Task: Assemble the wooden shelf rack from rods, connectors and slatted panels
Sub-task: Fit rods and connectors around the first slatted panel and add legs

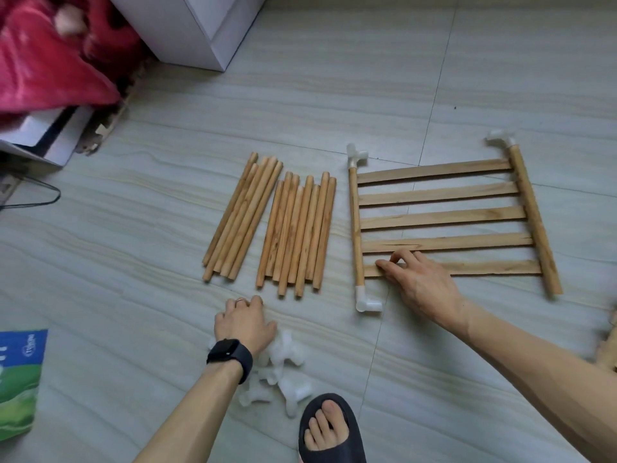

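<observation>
Right hand [424, 289] pinches the slatted panel [444, 218] (nearest slat); left hand [245, 324] curls over connectors [287, 350], grip unclear.

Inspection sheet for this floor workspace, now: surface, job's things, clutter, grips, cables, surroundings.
Surface: pale tiled floor, grout lines visible.
Job's things: loose rods in two bundles; slatted panel lying flat, fitted connectors on three rail ends, near right end bare; loose connectors heaped near the person.
Clutter: green bag at left edge.
Grips: left grip rests at the loose connectors, hold unclear; right grip curls on the panel's nearest slat.
Cables: black cable on the floor, far left.
Surroundings: white cabinet, red cloth, slippered foot.
</observation>
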Tool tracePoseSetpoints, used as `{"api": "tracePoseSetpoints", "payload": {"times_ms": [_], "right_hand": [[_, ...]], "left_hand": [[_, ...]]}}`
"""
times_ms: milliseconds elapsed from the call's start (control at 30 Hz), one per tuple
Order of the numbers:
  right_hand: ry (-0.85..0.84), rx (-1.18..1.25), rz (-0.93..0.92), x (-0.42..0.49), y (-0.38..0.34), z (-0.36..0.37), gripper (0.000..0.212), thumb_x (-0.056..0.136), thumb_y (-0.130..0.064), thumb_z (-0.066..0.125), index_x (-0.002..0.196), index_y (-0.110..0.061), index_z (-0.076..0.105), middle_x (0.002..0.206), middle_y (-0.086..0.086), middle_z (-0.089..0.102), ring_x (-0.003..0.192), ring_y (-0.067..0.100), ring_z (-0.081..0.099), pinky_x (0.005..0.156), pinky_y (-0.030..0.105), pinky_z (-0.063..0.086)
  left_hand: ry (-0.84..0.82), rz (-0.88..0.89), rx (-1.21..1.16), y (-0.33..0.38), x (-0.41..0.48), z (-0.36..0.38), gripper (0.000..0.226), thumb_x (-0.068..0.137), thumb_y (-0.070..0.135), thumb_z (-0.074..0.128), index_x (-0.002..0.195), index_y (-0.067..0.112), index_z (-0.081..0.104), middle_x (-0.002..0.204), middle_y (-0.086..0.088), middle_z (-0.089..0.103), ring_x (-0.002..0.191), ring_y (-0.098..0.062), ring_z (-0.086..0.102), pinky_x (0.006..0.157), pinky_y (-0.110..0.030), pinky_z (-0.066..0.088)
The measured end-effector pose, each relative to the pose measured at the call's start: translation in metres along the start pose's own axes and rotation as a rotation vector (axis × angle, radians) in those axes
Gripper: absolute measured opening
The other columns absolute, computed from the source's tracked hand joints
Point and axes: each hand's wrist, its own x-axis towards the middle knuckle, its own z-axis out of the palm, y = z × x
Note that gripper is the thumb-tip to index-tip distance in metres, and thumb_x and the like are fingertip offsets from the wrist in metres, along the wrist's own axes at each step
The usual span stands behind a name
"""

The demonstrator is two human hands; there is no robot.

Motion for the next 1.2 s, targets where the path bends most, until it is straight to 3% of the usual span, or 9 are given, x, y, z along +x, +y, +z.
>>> {"api": "tracePoseSetpoints", "payload": {"times_ms": [200,333,400,500,667,900,1033,1100,1200], "right_hand": [[0.016,0.162,0.144,-0.006,-0.008,0.0,0.04,0.107,-0.037,0.044,0.144,-0.026,0.05,0.127,0.006,0.051,0.104,0.031,0.056,0.079,0.041,0.053],[0.088,0.555,0.265,-0.028,-0.019,-0.018,0.049,0.1,-0.044,0.055,0.145,-0.022,0.052,0.133,0.0,0.058,0.118,0.018,0.057,0.099,0.032,0.048],[0.107,0.812,0.283,-0.049,-0.025,-0.032,0.045,0.093,-0.051,0.062,0.134,-0.034,0.059,0.124,-0.013,0.065,0.107,0.001,0.062,0.091,0.022,0.051],[0.137,1.184,0.36,-0.075,-0.028,-0.051,0.045,0.078,-0.059,0.07,0.122,-0.048,0.063,0.111,-0.022,0.07,0.1,0.001,0.068,0.08,0.018,0.055],[0.295,1.422,0.573,-0.089,0.0,-0.058,0.045,0.082,-0.034,0.085,0.123,-0.035,0.068,0.112,-0.013,0.073,0.102,0.011,0.072,0.086,0.026,0.058],[0.355,1.466,0.766,-0.091,0.052,-0.06,0.038,0.083,-0.036,0.084,0.117,-0.03,0.07,0.113,-0.006,0.072,0.098,0.006,0.071,0.082,0.026,0.058],[0.25,1.609,0.754,-0.097,0.073,-0.058,0.057,0.067,-0.039,0.087,0.12,-0.026,0.071,0.115,0.005,0.068,0.102,0.014,0.072,0.077,0.027,0.059],[0.205,1.602,0.735,-0.104,0.079,-0.054,0.06,0.065,-0.04,0.087,0.121,-0.026,0.072,0.115,0.006,0.068,0.104,0.017,0.072,0.083,0.032,0.06],[0.2,1.502,0.818,-0.122,0.092,-0.043,0.05,0.076,-0.029,0.086,0.124,-0.025,0.071,0.116,0.006,0.068,0.11,0.019,0.069,0.102,0.043,0.054]], "left_hand": [[-0.034,0.088,0.009,0.006,0.008,-0.019,0.024,0.095,0.031,0.049,0.118,0.028,0.055,0.117,0.003,0.066,0.107,-0.02,0.059,0.086,-0.033,0.045],[-0.172,0.182,-0.644,0.03,0.003,-0.057,0.029,0.084,0.049,0.073,0.101,0.026,0.068,0.097,0.011,0.071,0.085,-0.01,0.068,0.076,-0.027,0.055],[-0.283,0.222,-1.004,0.057,-0.004,-0.077,0.036,0.079,0.052,0.079,0.098,0.021,0.072,0.089,0.008,0.075,0.076,-0.008,0.072,0.069,-0.024,0.055],[-0.353,0.271,-1.149,0.112,-0.011,-0.093,0.046,0.079,0.057,0.076,0.104,0.019,0.07,0.086,0.009,0.077,0.074,-0.006,0.072,0.064,-0.022,0.052],[-0.38,0.318,-1.211,0.197,-0.023,-0.093,0.054,0.081,0.056,0.075,0.106,0.009,0.063,0.086,0.006,0.078,0.072,-0.008,0.071,0.072,-0.03,0.049],[-0.378,0.378,-1.302,0.266,-0.029,-0.087,0.026,0.091,0.041,0.07,0.097,0.016,0.066,0.085,0.011,0.077,0.07,-0.007,0.071,0.068,-0.027,0.049],[-0.4,0.466,-1.299,0.282,-0.021,-0.085,0.015,0.094,0.034,0.068,0.101,0.021,0.072,0.091,0.005,0.076,0.077,-0.006,0.07,0.064,-0.017,0.05],[-0.288,0.555,-1.194,0.289,-0.018,-0.079,0.015,0.095,0.035,0.066,0.102,0.024,0.072,0.101,0.007,0.073,0.093,-0.008,0.068,0.075,-0.019,0.051],[0.119,0.686,-0.584,0.293,-0.012,-0.064,0.038,0.095,0.048,0.056,0.13,0.034,0.058,0.143,0.003,0.051,0.135,-0.02,0.04,0.111,-0.035,0.037]]}}
